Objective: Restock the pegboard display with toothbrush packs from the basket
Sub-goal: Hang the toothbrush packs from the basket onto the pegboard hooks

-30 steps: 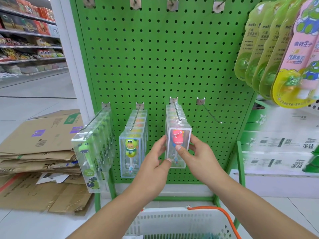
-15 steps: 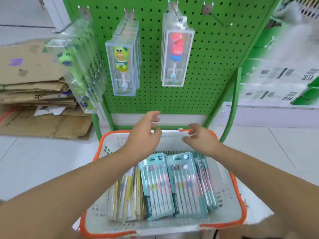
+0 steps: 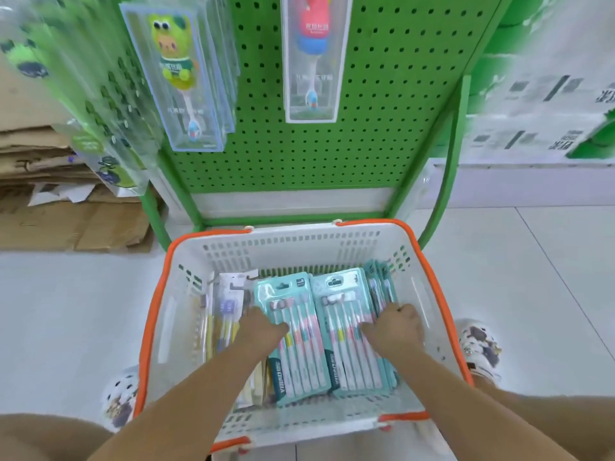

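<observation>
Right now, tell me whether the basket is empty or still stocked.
Stocked. The white basket holds teal toothbrush packs and yellow packs; both hands reach in.

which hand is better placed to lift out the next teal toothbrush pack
Probably the right hand: its fingers curl over the right teal pack's edge, while the left hand lies on the left teal pack.

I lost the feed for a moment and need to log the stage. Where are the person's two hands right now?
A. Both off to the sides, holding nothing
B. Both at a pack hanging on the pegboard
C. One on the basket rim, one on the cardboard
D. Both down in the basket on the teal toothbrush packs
D: the left hand and right hand both lie on the teal toothbrush packs inside the basket, below the pegboard.
</observation>
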